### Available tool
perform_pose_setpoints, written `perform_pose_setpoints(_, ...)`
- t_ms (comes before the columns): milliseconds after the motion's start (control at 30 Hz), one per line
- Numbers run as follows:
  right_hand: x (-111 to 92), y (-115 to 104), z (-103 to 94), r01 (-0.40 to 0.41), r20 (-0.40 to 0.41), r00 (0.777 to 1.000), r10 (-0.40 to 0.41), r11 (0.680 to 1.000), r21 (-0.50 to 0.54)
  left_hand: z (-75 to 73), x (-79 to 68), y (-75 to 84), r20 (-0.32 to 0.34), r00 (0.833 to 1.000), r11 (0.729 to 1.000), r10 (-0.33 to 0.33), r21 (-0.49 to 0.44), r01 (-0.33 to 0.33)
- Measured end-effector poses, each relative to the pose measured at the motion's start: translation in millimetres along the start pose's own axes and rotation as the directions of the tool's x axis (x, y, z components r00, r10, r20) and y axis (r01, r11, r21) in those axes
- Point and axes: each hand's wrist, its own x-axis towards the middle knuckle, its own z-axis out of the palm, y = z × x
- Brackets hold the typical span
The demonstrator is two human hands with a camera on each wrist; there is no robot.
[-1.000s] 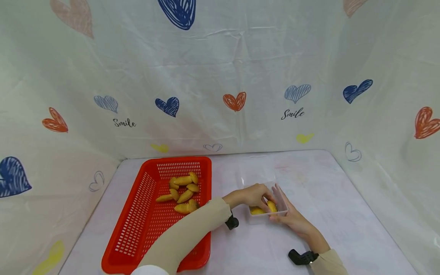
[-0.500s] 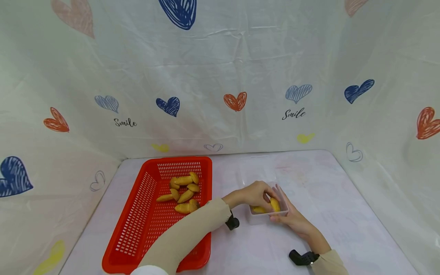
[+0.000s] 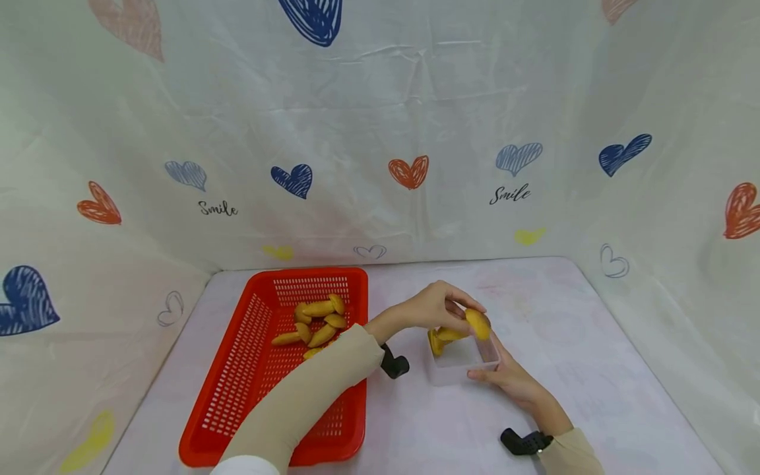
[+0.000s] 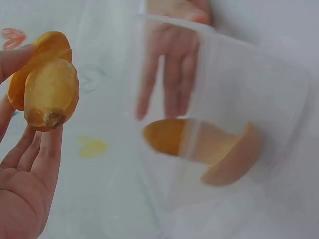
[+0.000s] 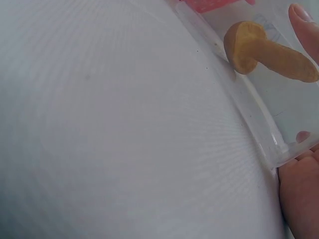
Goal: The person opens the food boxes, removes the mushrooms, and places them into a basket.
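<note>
A yellow-brown mushroom (image 3: 478,323) is pinched between the thumb and fingers of my left hand (image 3: 444,307), just above a clear plastic container (image 3: 448,377). In the left wrist view that mushroom (image 4: 52,92) shows its stem end towards the camera. A second mushroom (image 3: 439,342) lies inside the container, cap to the left; the right wrist view also shows this mushroom (image 5: 284,57). My right hand (image 3: 512,381) holds the container by its right near corner, thumb on the near wall. Through the clear wall, the fingers (image 4: 173,79) of that hand look straight.
A red perforated basket (image 3: 358,422) stands on the left of the white table (image 3: 451,435) with several mushrooms (image 3: 322,335) in it. My left forearm crosses over its near right part. A sheet printed with hearts hangs behind the table and at both sides.
My left hand has risen from inside the container, bringing a mushroom up over its rim. The other mushroom has come into fuller view at the left. My right hand stays in place.
</note>
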Motion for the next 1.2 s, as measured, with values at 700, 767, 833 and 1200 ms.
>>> perform_pose_setpoints(700,3,-1,1.6,0.121,0.086,0.989,-0.122,0.993,0.011,-93.1,-111.2,29.6,-0.284,0.957,0.998,-0.062,-0.048,0.051)
perform_pose_setpoints(767,3,-1,1.6,0.135,0.098,0.986,-0.136,0.991,0.016,-99.5,-123.7,26.0,-0.307,0.948,0.996,-0.084,-0.057,0.07)
perform_pose_setpoints(833,2,-1,1.5,0.143,0.105,0.984,-0.144,0.99,0.015,-105.4,-135.8,20.6,-0.329,0.939,0.995,-0.098,-0.053,0.085)
perform_pose_setpoints(1200,2,-1,3.4,0.101,0.073,0.992,-0.101,0.995,0.001,-121.4,-199.5,-19.5,-0.322,0.927,0.98,-0.192,-0.018,0.197)
